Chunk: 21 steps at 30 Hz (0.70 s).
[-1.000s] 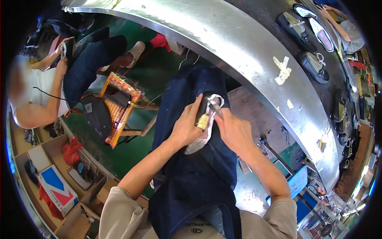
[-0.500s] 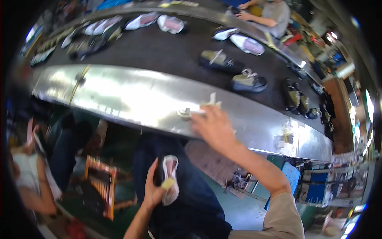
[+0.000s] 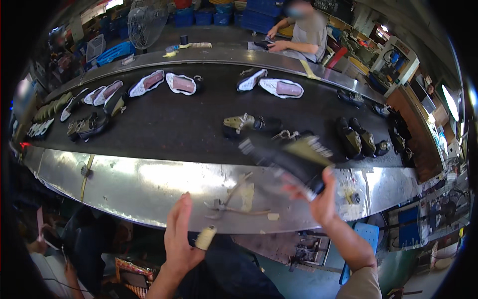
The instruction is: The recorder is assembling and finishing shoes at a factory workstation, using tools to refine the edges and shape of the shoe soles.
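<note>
My right hand (image 3: 321, 197) grips a black and olive shoe (image 3: 294, 162), smeared by motion, above the metal ledge and the near side of the belt. A shoe with pale laces on the belt is partly hidden behind it. My left hand (image 3: 178, 239) is raised at the ledge's near edge, fingers stretched out and holding nothing. A yellowish wrap (image 3: 205, 237) covers its thumb. Between my hands, a pair of pincers (image 3: 229, 207) lies on the ledge with its handles spread. A black and olive shoe (image 3: 241, 123) rests on the belt beyond.
The dark belt (image 3: 174, 124) carries white-soled shoes (image 3: 282, 88) along its far side and dark shoes (image 3: 354, 138) at the right. The metal ledge (image 3: 134, 172) runs along its near side. Across the belt, a co-worker (image 3: 308, 37) handles a dark shoe. A blue stool (image 3: 366, 234) stands at lower right.
The white-soled shoe has gone from my left hand, which has risen and opened. My right hand has moved right from the ledge and now holds a shoe. My view has tilted up.
</note>
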{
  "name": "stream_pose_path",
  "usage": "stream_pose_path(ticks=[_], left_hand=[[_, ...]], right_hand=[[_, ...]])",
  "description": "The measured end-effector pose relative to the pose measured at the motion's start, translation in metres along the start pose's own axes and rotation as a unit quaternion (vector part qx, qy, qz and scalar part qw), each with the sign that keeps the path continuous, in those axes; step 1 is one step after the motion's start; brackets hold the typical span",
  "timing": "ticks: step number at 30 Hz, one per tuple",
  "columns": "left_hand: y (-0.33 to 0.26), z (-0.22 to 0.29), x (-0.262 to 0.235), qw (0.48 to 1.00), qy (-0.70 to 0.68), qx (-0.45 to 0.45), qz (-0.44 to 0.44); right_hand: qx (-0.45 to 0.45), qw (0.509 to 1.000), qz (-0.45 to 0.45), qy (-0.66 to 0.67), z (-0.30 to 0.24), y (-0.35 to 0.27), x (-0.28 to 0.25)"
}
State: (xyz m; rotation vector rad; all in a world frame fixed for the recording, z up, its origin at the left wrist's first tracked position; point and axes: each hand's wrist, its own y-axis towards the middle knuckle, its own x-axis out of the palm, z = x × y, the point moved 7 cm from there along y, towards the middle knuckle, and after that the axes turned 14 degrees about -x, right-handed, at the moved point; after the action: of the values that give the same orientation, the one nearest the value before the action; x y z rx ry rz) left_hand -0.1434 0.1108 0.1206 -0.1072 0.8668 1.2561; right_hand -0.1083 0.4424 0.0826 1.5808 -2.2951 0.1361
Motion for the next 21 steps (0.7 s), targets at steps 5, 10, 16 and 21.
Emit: stream_pose_path(ticks=[5, 10, 16, 21], left_hand=[[0.010, -0.082, -0.002, 0.995, 0.049, -0.081, 0.006], [0.032, -0.140, 0.021, 0.963, 0.228, -0.144, -0.004], [0.037, -0.144, 0.029, 0.941, 0.280, -0.182, -0.057], [0.037, -0.147, 0.021, 0.941, 0.274, -0.193, -0.052]], right_hand=[[-0.120, 0.930, 0.194, -0.289, -0.028, 0.129, -0.142], [0.057, 0.753, 0.090, -0.650, 0.015, 0.199, -0.253], [-0.294, 0.548, 0.111, -0.775, -0.021, 0.246, -0.144], [-0.338, 0.530, -0.259, -0.733, 0.061, 0.354, 0.032]])
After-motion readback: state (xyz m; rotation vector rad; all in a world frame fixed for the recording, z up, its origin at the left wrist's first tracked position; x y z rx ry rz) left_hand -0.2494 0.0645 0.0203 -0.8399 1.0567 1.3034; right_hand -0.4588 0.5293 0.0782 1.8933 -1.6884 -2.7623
